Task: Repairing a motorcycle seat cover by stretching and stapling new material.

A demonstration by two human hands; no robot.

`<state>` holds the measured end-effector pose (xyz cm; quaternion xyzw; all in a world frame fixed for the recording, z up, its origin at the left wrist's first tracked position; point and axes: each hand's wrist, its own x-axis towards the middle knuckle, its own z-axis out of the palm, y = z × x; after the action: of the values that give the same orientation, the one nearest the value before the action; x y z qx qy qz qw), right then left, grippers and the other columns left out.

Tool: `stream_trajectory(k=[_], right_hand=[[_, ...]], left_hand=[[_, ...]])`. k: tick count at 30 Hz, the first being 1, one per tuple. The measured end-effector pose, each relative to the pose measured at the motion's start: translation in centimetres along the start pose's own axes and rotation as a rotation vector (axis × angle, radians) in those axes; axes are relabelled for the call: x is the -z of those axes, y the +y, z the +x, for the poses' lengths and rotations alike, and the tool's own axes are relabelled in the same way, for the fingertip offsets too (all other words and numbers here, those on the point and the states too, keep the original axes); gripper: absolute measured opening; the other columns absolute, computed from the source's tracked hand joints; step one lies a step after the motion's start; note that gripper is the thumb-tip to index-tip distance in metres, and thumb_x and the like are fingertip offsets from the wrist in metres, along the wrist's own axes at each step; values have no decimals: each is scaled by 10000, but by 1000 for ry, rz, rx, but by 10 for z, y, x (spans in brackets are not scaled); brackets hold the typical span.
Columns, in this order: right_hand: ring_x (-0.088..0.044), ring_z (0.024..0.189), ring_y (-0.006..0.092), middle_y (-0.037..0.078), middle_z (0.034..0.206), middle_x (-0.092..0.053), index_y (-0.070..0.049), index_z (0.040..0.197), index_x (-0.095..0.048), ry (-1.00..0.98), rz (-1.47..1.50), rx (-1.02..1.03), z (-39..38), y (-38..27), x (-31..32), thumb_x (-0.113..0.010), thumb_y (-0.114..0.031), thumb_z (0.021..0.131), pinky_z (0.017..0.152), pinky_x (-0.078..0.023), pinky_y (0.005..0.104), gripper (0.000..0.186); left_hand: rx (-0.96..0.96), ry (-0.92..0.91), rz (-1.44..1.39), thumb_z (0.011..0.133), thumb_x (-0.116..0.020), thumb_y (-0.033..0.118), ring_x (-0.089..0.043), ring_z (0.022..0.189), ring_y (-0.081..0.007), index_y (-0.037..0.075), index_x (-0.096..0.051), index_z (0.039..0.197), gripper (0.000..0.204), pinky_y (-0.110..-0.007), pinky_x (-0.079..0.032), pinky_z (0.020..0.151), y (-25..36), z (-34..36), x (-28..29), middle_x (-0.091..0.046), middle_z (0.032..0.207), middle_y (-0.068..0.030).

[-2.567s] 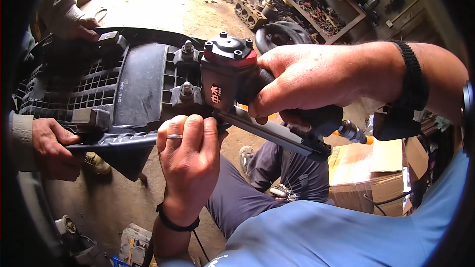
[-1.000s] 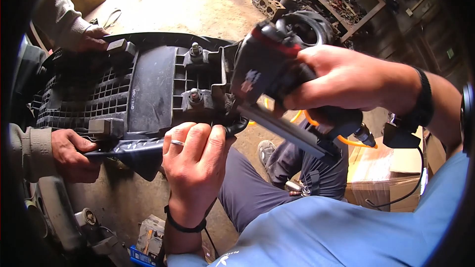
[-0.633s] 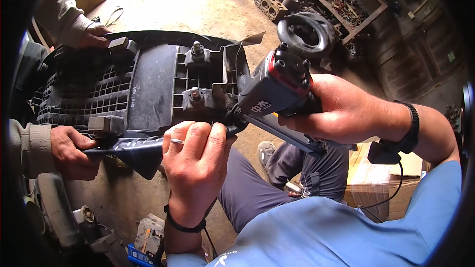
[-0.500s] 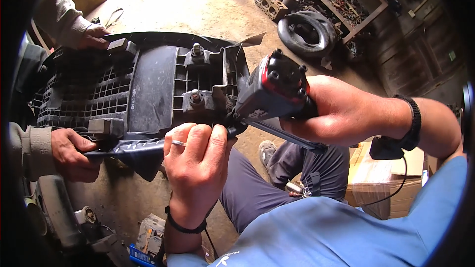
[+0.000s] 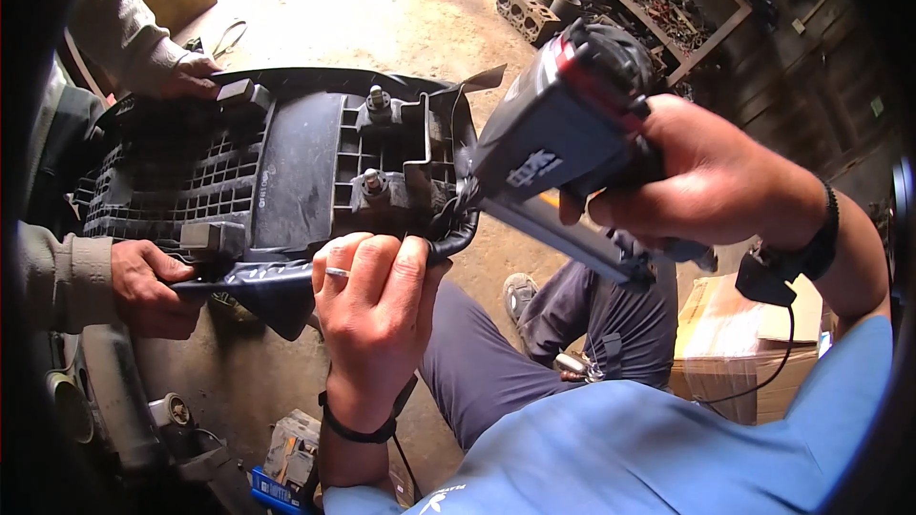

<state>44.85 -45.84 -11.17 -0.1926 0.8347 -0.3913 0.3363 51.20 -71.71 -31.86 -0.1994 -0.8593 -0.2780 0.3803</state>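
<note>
An upside-down vehicle seat [image 5: 298,157], with a black ribbed plastic base and a black cover folded over its rim, lies in front of me. Staples show along the cover's near edge [image 5: 277,273]. My left hand [image 5: 372,291], a ring on one finger, is closed on that edge near the right corner, pinching the cover. In my right hand [image 5: 701,167] is a grey and black staple gun [image 5: 558,124] with a long magazine. Its nose is by the seat's right end; whether it touches is unclear. Another person's two hands [image 5: 153,286] grip the seat's left side.
Two threaded studs [image 5: 373,183] stick up from the base. A cardboard box [image 5: 744,334] stands at my right. Beyond the seat are a perforated block [image 5: 527,14] and a rack of metal parts [image 5: 658,14]. At lower left lie machine parts [image 5: 114,391] and a blue box [image 5: 277,491].
My right hand has moved the staple gun up and to the right, tilting it away from the seat's corner. My left hand stays on the cover's edge. The seat has shifted slightly.
</note>
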Motion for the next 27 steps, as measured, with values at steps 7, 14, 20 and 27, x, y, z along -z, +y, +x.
stream_trajectory(k=[7, 14, 20, 27], right_hand=[[-664, 724, 43, -27, 926, -718, -64, 1284, -730, -66, 123, -54, 33, 34, -17, -764, -160, 1073, 641, -555, 264, 235], [-670, 630, 71, -19, 733, -672, -43, 1114, -739, -138, -84, -198, 46, 8, -6, -718, -134, 1017, 562, -536, 284, 134], [-665, 633, 88, 13, 810, -716, -13, 1190, -727, -61, 155, -85, 36, 27, 1, -759, -163, 1013, 579, -541, 266, 234], [-686, 624, 120, 123, 1082, -818, 50, 1247, -725, -65, 446, -198, 28, 37, 2, -747, -101, 1011, 556, -581, 286, 281]], left_hand=[[-7, 5, 38, 779, -958, 158, -671, 973, -289, 81, -788, 1069, 345, -482, -492, 999, -1, -1, 3, -688, 993, -60], [-25, -1, 4, 761, -938, 105, -691, 978, -260, 61, -813, 1060, 326, -440, -506, 949, -4, 2, 1, -707, 993, -51], [5, 9, 24, 769, -952, 141, -689, 957, -265, 49, -820, 1067, 338, -437, -504, 933, -5, -1, 3, -707, 1001, -56], [65, 30, 17, 789, -941, 130, -673, 946, -270, 37, -827, 1054, 304, -452, -489, 950, 2, -1, 3, -699, 960, -54]])
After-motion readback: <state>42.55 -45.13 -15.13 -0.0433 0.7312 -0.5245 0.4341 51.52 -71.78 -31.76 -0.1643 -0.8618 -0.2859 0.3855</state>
